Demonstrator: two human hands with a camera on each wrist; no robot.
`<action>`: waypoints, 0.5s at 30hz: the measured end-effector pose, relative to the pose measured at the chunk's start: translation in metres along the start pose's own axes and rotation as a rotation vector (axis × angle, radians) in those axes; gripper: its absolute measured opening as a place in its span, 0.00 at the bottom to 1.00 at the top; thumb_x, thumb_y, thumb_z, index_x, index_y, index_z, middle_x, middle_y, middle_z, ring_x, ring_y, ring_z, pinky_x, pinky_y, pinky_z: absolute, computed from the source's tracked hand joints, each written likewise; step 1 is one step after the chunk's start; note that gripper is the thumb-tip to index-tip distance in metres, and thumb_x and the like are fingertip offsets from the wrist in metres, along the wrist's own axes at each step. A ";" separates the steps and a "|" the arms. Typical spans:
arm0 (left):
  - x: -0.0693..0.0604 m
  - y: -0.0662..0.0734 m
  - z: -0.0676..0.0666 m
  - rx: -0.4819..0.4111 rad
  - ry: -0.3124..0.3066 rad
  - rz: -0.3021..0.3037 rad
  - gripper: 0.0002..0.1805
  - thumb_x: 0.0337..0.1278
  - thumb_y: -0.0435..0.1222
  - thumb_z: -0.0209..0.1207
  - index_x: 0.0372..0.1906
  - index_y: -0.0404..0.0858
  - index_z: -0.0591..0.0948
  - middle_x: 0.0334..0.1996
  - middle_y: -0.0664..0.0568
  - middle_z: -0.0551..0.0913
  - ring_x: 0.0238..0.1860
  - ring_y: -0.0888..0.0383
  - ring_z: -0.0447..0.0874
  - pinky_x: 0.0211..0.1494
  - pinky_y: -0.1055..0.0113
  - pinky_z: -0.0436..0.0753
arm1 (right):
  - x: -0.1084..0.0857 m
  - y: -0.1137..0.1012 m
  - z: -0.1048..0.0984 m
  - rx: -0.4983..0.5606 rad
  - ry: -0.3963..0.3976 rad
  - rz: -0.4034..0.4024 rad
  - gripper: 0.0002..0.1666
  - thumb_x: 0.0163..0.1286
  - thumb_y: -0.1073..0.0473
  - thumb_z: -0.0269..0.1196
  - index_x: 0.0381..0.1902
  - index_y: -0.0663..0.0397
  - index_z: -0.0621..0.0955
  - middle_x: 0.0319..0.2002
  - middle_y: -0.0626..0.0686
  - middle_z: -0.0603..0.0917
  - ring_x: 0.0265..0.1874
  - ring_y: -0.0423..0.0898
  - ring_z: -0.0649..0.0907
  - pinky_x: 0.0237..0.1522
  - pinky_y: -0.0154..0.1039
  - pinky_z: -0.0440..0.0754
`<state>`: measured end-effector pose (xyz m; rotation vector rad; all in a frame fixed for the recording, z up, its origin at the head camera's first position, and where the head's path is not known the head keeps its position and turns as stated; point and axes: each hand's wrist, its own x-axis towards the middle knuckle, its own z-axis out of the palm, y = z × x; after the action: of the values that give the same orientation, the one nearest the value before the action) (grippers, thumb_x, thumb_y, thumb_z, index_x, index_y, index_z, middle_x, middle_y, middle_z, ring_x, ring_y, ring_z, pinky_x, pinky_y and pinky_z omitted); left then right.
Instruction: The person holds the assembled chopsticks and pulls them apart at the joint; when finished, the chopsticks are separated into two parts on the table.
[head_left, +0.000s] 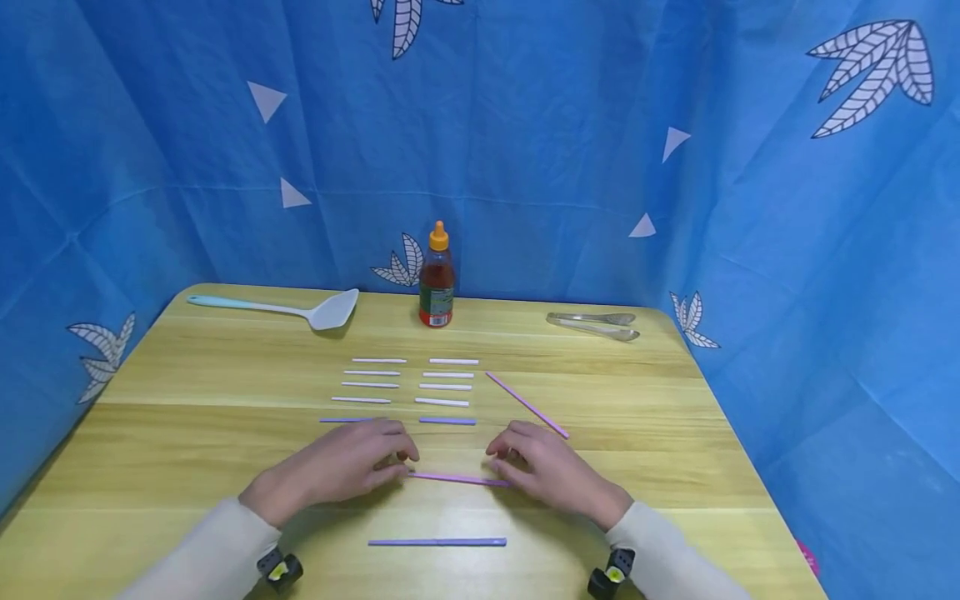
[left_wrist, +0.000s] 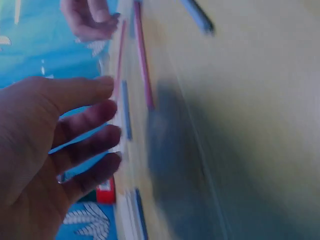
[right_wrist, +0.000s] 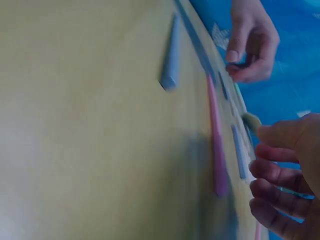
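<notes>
Blue curtain [head_left: 480, 125] backs the wooden table [head_left: 675, 467]. Paired white sticks [head_left: 446, 387] appear set out toward the far edge. Left hand [head_left: 348, 464] and right hand [head_left: 553, 472] curve loosely, gripping nothing; between them, nearer the front edge, one pink stick [head_left: 459, 478] seems outstanding. Left hand obscures a violet stick's [head_left: 341, 420] end; wrist views blurred.

A pink stick [head_left: 459, 478], slender and straight, lay flat on the wooden table [head_left: 675, 433]. It ran crosswise with a slight slant. One end was positioned near the left hand [head_left: 348, 462], the opposite end near the right hand [head_left: 551, 467].
</notes>
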<state>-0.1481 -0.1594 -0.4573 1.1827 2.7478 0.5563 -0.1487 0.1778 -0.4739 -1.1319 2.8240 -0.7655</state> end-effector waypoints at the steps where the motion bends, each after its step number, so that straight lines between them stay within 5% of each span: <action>1: -0.001 0.004 -0.001 -0.017 -0.025 0.006 0.07 0.75 0.42 0.68 0.51 0.51 0.89 0.47 0.64 0.88 0.48 0.67 0.84 0.54 0.63 0.89 | -0.002 -0.003 0.002 0.015 -0.015 -0.020 0.09 0.79 0.54 0.70 0.51 0.49 0.89 0.43 0.44 0.87 0.41 0.37 0.84 0.47 0.34 0.87; 6: -0.006 0.023 0.002 -0.093 -0.122 0.052 0.07 0.71 0.45 0.71 0.48 0.51 0.88 0.41 0.67 0.85 0.42 0.71 0.80 0.50 0.68 0.86 | -0.010 -0.015 0.014 0.063 -0.095 -0.111 0.11 0.79 0.47 0.69 0.50 0.45 0.89 0.41 0.42 0.86 0.38 0.33 0.81 0.44 0.25 0.81; 15: -0.014 0.039 0.026 -0.134 -0.157 0.048 0.11 0.63 0.44 0.76 0.41 0.54 0.83 0.35 0.70 0.77 0.36 0.76 0.73 0.42 0.77 0.78 | -0.013 -0.026 0.025 0.032 -0.173 -0.184 0.15 0.74 0.40 0.73 0.46 0.42 0.89 0.40 0.39 0.83 0.39 0.31 0.79 0.46 0.20 0.75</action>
<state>-0.1054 -0.1375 -0.4683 1.2083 2.5163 0.6139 -0.1172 0.1595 -0.4865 -1.3936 2.5853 -0.6816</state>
